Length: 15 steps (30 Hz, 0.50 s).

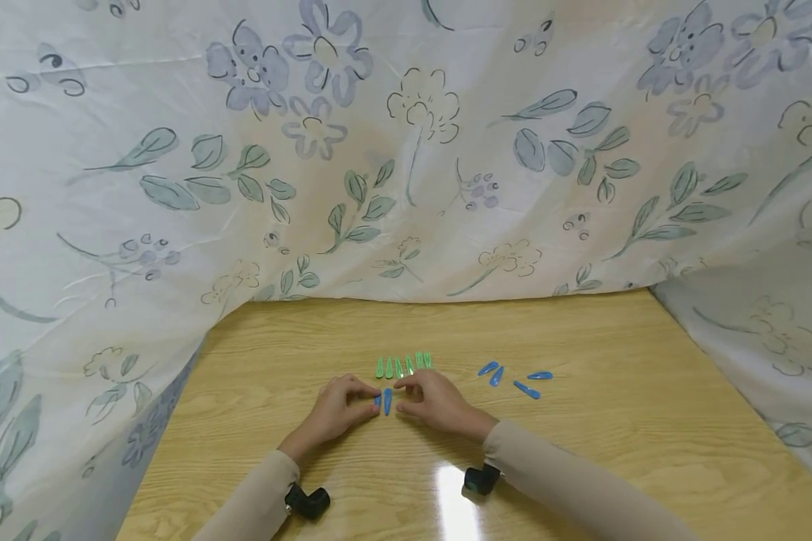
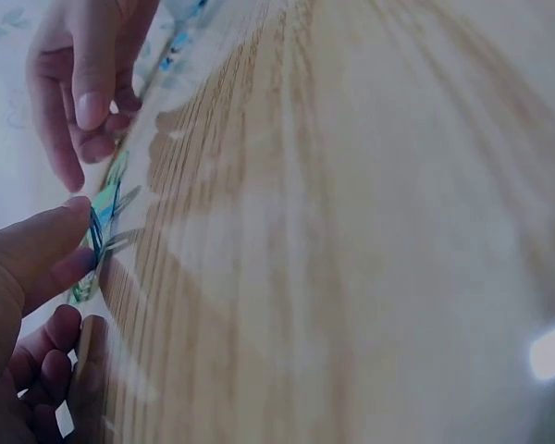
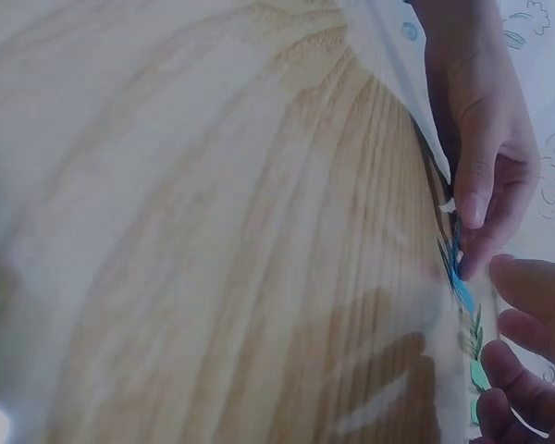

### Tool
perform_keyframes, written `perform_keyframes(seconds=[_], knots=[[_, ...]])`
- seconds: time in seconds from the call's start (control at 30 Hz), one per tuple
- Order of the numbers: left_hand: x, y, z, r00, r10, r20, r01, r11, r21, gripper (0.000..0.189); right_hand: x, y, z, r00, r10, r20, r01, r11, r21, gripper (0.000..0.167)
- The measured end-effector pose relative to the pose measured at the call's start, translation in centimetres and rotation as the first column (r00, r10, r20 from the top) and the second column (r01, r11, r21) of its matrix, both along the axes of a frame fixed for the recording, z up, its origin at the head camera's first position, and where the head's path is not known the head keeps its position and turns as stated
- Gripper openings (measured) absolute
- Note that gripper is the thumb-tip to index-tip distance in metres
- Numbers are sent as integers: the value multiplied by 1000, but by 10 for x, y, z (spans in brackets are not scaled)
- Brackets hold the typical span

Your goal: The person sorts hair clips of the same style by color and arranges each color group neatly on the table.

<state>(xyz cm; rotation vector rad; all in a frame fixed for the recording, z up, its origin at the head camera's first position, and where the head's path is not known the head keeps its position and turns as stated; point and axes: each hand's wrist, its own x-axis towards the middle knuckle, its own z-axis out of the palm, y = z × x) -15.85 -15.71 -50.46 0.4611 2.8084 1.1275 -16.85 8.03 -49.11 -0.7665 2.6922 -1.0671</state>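
Note:
Thumb and index finger of my left hand [image 1: 338,412] pinch a blue snap hair clip [image 1: 377,401] at its ends, low over the table. Just to its right a second blue hair clip [image 1: 388,402] stands lengthwise, close to the first. On the other side of that clip my right hand [image 1: 436,403] hovers with thumb and fingers apart, holding nothing. Behind both hands runs a row of green hair clips [image 1: 398,367]; the right fingers partly cover its right end. In the left wrist view, the left thumb [image 2: 46,240] presses against the blue clip.
Several loose blue hair clips [image 1: 527,389] lie scattered to the right of the hands. The wood-grain table [image 1: 616,451] meets a floral cloth [image 1: 406,225] at its back and sides. Black wrist cameras [image 1: 307,501] sit under both sleeves. A bright reflection shows on the near tabletop.

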Motion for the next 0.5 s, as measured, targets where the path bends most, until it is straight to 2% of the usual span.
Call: perform_keyframes(seconds=[0.5], knots=[[5,3,-3,1000,11,-18,-11,1000,8,22,12,24,8,998,-55,9,55,997,-46,24]])
